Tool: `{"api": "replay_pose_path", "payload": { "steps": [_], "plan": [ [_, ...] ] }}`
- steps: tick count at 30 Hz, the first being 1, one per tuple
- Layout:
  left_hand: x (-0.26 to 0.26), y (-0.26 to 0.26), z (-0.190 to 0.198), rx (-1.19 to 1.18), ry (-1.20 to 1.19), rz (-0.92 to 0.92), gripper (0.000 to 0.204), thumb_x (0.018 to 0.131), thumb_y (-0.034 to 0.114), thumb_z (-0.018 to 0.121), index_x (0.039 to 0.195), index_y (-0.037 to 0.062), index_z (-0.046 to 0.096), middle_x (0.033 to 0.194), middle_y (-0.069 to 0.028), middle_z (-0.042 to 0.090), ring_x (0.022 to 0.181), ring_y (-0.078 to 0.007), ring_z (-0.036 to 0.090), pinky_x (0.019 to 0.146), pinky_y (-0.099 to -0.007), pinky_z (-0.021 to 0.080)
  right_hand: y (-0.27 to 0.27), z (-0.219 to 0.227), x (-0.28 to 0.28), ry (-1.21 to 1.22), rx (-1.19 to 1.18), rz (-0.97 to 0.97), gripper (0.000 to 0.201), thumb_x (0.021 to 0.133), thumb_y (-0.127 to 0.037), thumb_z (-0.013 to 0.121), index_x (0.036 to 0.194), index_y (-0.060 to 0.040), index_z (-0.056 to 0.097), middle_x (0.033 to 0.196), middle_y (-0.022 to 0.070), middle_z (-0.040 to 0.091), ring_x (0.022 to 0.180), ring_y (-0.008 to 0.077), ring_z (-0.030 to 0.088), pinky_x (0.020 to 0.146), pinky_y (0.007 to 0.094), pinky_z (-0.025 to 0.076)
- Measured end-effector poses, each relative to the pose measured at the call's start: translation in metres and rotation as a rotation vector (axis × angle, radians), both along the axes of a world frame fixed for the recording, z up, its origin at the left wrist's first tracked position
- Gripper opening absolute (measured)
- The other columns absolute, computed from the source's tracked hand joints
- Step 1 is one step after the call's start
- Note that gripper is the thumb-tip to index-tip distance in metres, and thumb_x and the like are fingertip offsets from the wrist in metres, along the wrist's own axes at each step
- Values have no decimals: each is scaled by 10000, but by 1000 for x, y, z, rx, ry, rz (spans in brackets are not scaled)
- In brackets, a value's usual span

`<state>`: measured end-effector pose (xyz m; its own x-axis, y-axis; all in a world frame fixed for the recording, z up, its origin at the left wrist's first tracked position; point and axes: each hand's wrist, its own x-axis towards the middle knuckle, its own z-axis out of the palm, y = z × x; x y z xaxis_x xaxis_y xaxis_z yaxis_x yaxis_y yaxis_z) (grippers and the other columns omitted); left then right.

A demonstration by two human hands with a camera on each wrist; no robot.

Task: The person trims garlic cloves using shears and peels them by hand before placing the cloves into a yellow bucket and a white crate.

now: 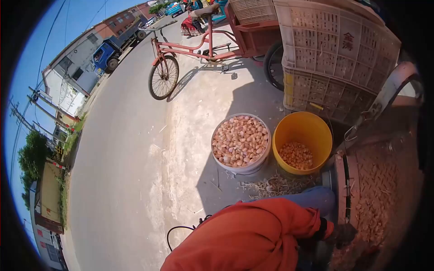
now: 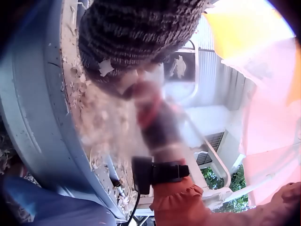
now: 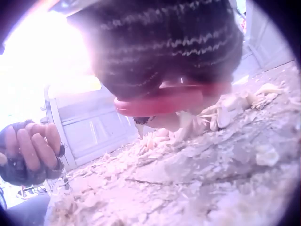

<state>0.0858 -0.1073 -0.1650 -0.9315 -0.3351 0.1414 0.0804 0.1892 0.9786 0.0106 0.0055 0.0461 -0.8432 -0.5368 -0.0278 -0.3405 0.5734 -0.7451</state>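
In the right wrist view my right hand [image 3: 164,47], in a dark striped knitted glove, grips a red band-like tool [image 3: 160,103] just above pale peelings and cloves [image 3: 225,110]. My left hand [image 3: 33,153] is apart from it at the left edge, bare fingers curled out of a dark glove; whether it holds anything is hidden. The left wrist view has my left hand [image 2: 136,37] large at the top, and my right hand [image 2: 157,117] blurred below it. In the head view one gloved hand [image 1: 343,235] lies over the peelings-covered surface [image 1: 373,194].
A white bucket [image 1: 240,170] full of cloves stands beside a yellow bucket [image 1: 323,135] with fewer cloves. Dry scraps [image 1: 275,185] litter the ground. Stacked crates [image 1: 334,45], a red tricycle [image 1: 210,52] and a road [image 1: 113,135] lie beyond. A metal rim [image 2: 40,113] borders the work surface.
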Motion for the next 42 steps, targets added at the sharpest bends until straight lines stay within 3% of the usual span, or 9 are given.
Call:
{"api": "replay_pose_path", "payload": {
  "steps": [4, 7, 9, 15, 23, 25, 29, 38, 42],
  "plan": [
    [69, -15, 90, -793, 677, 179, 255, 762, 317, 640, 685, 76, 671, 664, -129, 621, 634, -251, 629, 619, -337, 509, 14, 25, 69, 106, -271, 289, 199, 831, -207, 572, 917, -32, 538, 765, 91, 546, 673, 181, 516, 616, 312, 444],
    [95, -7, 128, -998, 204, 6, 340, 748, 397, 631, 724, 61, 677, 682, -126, 629, 658, -276, 631, 630, -369, 501, 14, -3, 98, 254, -278, 261, 192, 807, -199, 597, 847, -18, 546, 704, 85, 544, 620, 185, 506, 582, 315, 431],
    [82, 3, 104, -650, 9, 82, 374, 727, 441, 640, 723, 69, 680, 698, -131, 636, 668, -287, 632, 639, -369, 498, 16, -10, 104, 461, -135, 311, 221, 791, -230, 626, 829, -25, 554, 702, 86, 543, 614, 194, 505, 571, 318, 428],
    [85, 13, 80, -414, -301, -49, 246, 698, 326, 667, 793, 101, 696, 803, -120, 664, 764, -248, 654, 673, -319, 514, 31, 2, 148, -449, -448, 77, 292, 821, -301, 597, 904, -22, 574, 768, 91, 549, 677, 185, 515, 609, 299, 449],
    [161, -3, 157, -774, 314, 293, 242, 728, 141, 617, 944, 31, 625, 811, -97, 638, 676, -255, 615, 626, -311, 504, 59, -22, 176, -411, -436, 303, 281, 822, -284, 597, 933, -27, 576, 806, 105, 565, 709, 207, 532, 639, 311, 452],
    [160, 27, 203, 1176, 119, -37, 210, 732, 70, 592, 934, 16, 603, 801, -78, 613, 669, -246, 607, 608, -323, 498, 79, -29, 186, -392, -421, 308, 278, 823, -279, 596, 941, -28, 577, 817, 109, 570, 719, 214, 537, 647, 315, 453],
    [132, 68, 230, 503, 46, -267, 162, 824, 94, 520, 970, 66, 583, 794, -64, 585, 666, -191, 612, 500, -323, 514, 120, -33, 214, -366, -370, 299, 274, 824, -270, 596, 958, -31, 578, 838, 118, 579, 737, 226, 546, 664, 321, 455],
    [52, 188, 223, 1622, 141, -527, 201, 829, 64, 509, 1016, 70, 585, 851, -107, 618, 678, -241, 614, 494, -382, 505, 72, -42, 267, -339, -305, 486, 272, 825, -248, 595, 996, -37, 581, 887, 136, 600, 778, 255, 567, 701, 337, 459],
    [-67, 245, 182, 2390, -196, -1128, 209, 852, 84, 488, 1040, 65, 577, 893, -107, 607, 725, -235, 601, 552, -391, 517, 12, -31, 286, -326, -244, 728, 273, 826, -239, 595, 1012, -40, 582, 908, 144, 609, 796, 268, 577, 718, 344, 461]
  ]
}}
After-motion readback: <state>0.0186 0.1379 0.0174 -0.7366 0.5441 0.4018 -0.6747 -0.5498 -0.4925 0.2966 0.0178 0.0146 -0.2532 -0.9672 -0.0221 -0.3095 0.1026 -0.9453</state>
